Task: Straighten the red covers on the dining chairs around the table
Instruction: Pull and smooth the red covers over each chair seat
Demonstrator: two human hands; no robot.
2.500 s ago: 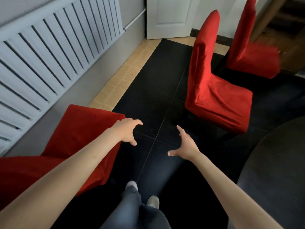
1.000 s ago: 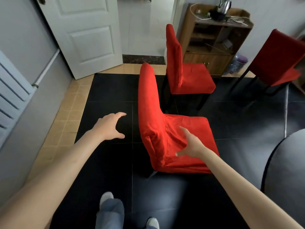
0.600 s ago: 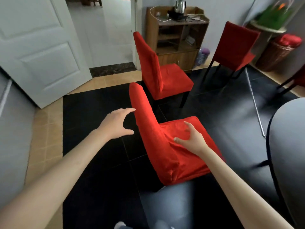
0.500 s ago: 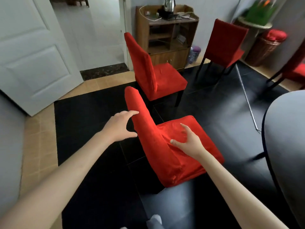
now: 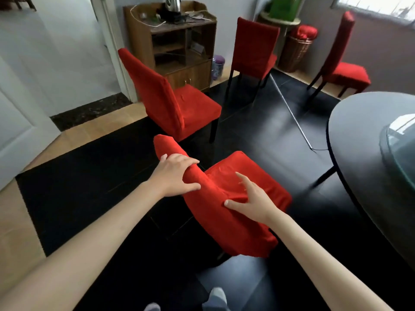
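The left hand [image 5: 174, 176] lies on the top edge of the nearest chair's backrest, fingers curled over the red cover [image 5: 215, 198] and thumb underneath, so it grips cloth and rail together rather than lying flat. Just right of it, on the seat side of the backrest, the right hand [image 5: 251, 198] is spread with fingers loose; its thumb and palm press the fabric where back and seat meet, and a bunched fold shows under the fingers. It pinches nothing that I can make out.

The step in hand looks like the start of straightening this chair's cover: hands placed, the pull not yet made. The next move probably calls for the left hand to draw the cloth taut over the rail while the right smooths the fold down into the crease and across the seat.

Beyond the hands, a second covered chair [image 5: 173, 102] stands near a wooden cabinet [image 5: 179, 41], with two more chairs farther right. The dark round desk [image 5: 368, 153] lies well to the right of the right hand.
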